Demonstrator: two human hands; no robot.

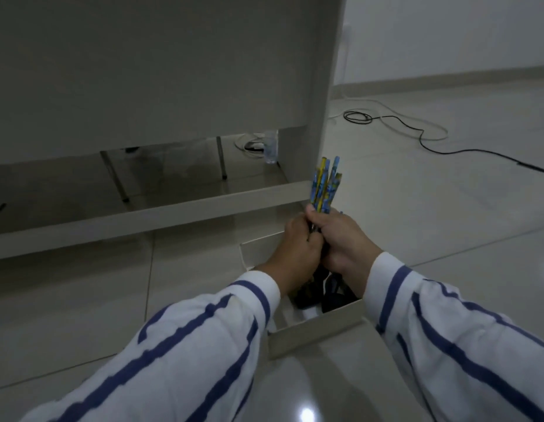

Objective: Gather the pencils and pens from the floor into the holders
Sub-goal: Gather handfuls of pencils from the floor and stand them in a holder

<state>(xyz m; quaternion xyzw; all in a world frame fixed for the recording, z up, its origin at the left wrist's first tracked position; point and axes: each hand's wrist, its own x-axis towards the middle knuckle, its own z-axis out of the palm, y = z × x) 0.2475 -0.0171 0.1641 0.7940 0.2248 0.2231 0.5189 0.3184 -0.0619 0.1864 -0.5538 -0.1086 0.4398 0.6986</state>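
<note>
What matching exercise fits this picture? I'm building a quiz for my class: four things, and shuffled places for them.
Things: 1 pencils; 2 white box; 3 black cable; 4 clear container.
Places: A floor, far right; B gripped by left hand and right hand; C floor, under the hands; D under the desk, by its side panel.
Pairs: 1-B; 2-C; 3-A; 4-D.

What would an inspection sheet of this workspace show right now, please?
Surface: glossy pale tiled floor.
Job's things: bundle of blue-and-yellow pencils, upright above an open white box holding dark items, unclear.
Clutter: clear plastic container under the white desk.
Hands: left hand and right hand both grip the bundle.
Cables: black cable and white cable lying on the floor.
Surroundings: the desk ahead; pale wall at right.
</note>
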